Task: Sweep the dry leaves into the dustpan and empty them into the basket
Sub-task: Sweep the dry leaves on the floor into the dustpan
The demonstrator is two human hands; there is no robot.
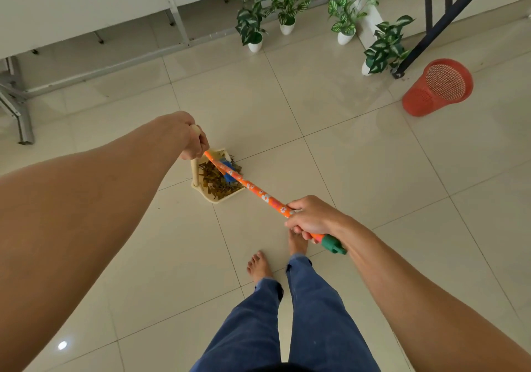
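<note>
The dustpan (214,196) sits on the tiled floor (344,156), and everything here is placed from it. Dry leaves (212,180) lie heaped inside it, and a few strands poke over its far edge. The left hand (193,139) is above the dustpan's near-left corner, fingers curled tight around the top of its upright cream handle (195,170). The broom (253,187) runs from inside the dustpan, where its blue head (230,170) rests among the leaves, back toward the person. The right hand (309,218) grips the orange flowered stick near its green end cap (333,245), fingers wrapped and pressed together around it. Bare feet (260,265) stand on the near side of the dustpan. The red basket (438,87) stands well apart, far right of the dustpan, its mouth tilted toward the camera. Potted plants (287,6) line the wall beyond the dustpan.
</note>
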